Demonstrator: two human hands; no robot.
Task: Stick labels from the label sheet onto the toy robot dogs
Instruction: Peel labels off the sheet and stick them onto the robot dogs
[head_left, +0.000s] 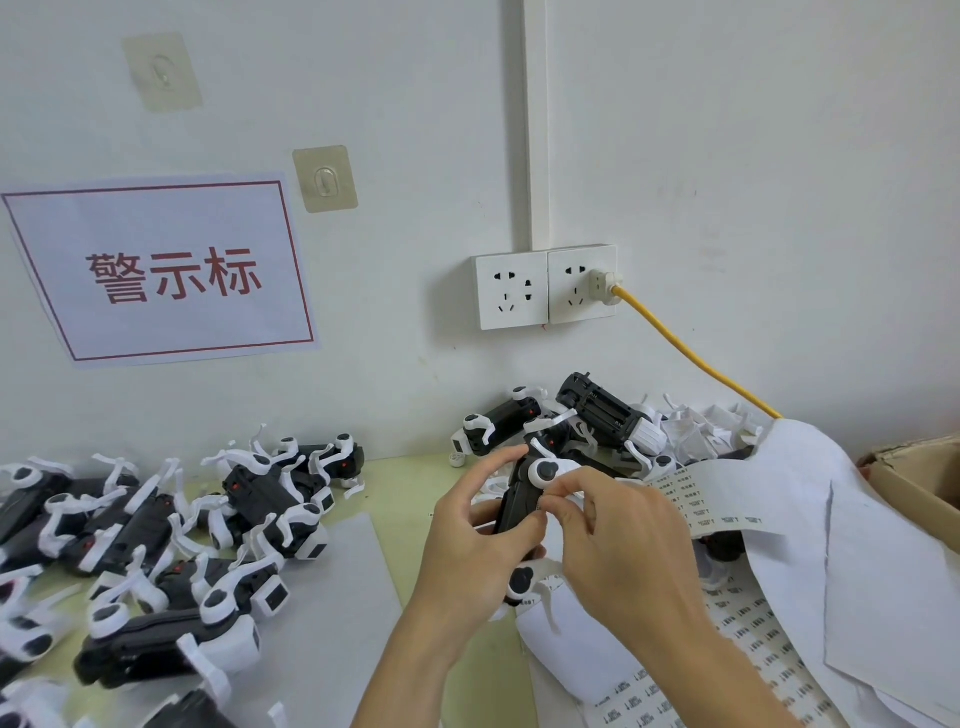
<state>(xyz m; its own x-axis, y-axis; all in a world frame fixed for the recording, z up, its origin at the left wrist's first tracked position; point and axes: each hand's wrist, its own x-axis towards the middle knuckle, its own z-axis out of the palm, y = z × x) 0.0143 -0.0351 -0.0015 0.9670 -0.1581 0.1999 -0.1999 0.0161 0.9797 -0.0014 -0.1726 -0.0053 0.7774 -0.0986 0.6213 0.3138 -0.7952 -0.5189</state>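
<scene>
My left hand (467, 540) grips a black-and-white toy robot dog (524, 493) from its left side and holds it up over the table. My right hand (618, 540) meets it from the right, thumb and forefinger pinched together against the dog's black body near a white leg joint; whether a label sits between them is hidden. A label sheet (727, 504) with rows of small printed labels curls up just right of my right hand. More label strips (753, 639) lie flat under my right forearm.
Several toy dogs lie in a pile (156, 530) on the left of the table, and another heap (587, 421) sits against the wall. Crumpled white backing paper (852, 545) covers the right side beside a cardboard box (914, 483). A yellow cable (685, 353) runs from the wall socket.
</scene>
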